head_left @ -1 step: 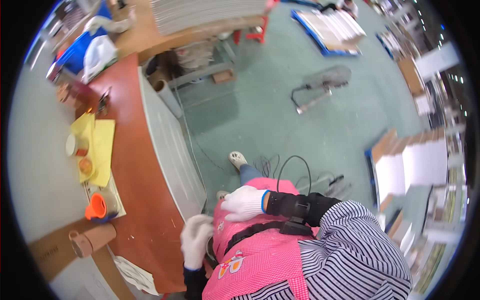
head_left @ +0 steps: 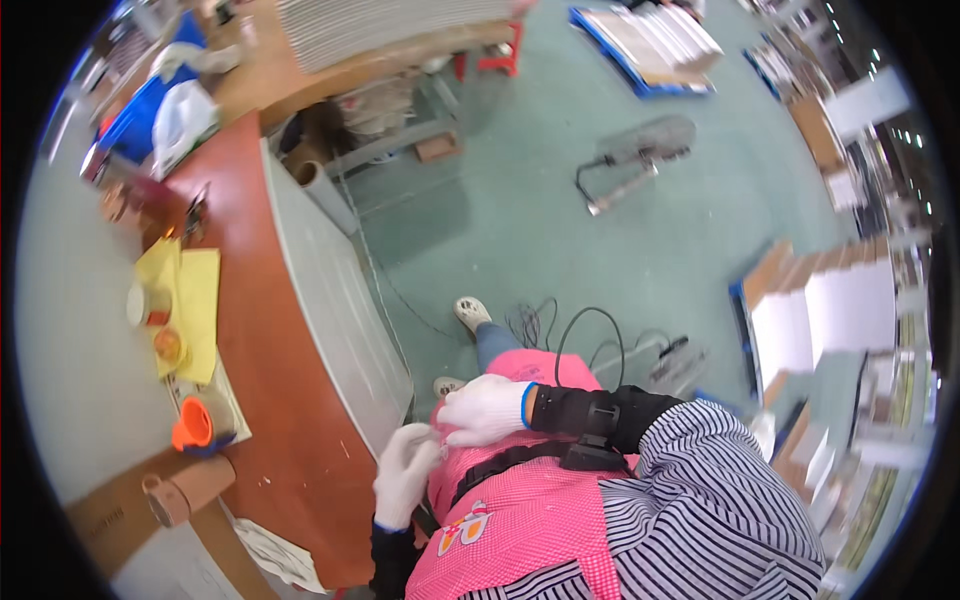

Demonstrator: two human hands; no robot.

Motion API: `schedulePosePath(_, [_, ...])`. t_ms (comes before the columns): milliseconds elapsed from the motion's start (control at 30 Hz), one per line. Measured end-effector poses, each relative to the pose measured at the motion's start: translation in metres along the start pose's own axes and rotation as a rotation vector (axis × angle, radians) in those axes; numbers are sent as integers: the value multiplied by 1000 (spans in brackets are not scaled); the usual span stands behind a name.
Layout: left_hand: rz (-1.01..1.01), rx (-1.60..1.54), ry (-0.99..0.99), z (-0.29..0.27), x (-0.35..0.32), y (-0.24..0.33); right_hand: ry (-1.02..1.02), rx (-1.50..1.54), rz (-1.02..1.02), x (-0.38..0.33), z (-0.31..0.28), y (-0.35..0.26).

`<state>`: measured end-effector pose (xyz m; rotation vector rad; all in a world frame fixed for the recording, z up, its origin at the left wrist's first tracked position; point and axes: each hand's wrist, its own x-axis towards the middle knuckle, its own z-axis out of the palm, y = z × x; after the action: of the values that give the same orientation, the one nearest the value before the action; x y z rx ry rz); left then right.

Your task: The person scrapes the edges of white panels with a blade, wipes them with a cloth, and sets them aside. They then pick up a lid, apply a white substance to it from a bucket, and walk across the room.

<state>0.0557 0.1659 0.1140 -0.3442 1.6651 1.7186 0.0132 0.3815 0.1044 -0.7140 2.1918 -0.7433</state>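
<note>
Both my hands wear white knit gloves and are close together in front of my pink apron (head_left: 525,500), between my body and the table's edge. My left hand (head_left: 402,475) is raised beside the apron, its fingers curved and thumb apart, with nothing seen in it. Just to its right, my right hand (head_left: 485,410) lies across the apron front, back upward. Its fingers are bent and drawn together; whatever they may pinch is hidden under the hand. A black strap (head_left: 505,465) runs around the apron below the right wrist.
At my left stands a reddish-brown table (head_left: 265,330) holding a pink tumbler (head_left: 192,490), an orange-rimmed cup (head_left: 196,422), yellow sheets (head_left: 200,310) and a white-lidded jar (head_left: 148,303). Cables (head_left: 530,320) lie on the green floor. White sheets are stacked on a pallet (head_left: 740,325) at right.
My left hand has risen and moved right, closer to the right hand. The right hand has hardly moved. The view has shifted slightly.
</note>
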Motion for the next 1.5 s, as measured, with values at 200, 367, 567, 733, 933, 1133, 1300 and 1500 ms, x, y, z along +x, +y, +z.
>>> schedulePosePath(200, [-138,231,-381,59,69,-17,-19,80,307,-78,1,45])
schedulePosePath(367, [-63,219,-308,75,103,-38,156,117,354,-102,5,85])
schedulePosePath(567, [-477,-635,111,119,127,-56,213,130,-16,-124,-13,131])
schedulePosePath(733, [-601,-232,110,207,182,-73,210,521,-16,-210,-43,238])
schedulePosePath(933, [-661,108,-71,395,266,-31,737,640,219,-421,-46,406])
schedulePosePath(1133, [-475,190,-51,506,319,37,1643,2320,-187,-601,0,480])
schedulePosePath(1300, [-595,300,-237,604,390,39,2130,2554,-38,-664,21,508])
schedulePosePath(1500, [-785,-74,-1028,735,531,17,2125,2516,-255,-699,33,537])
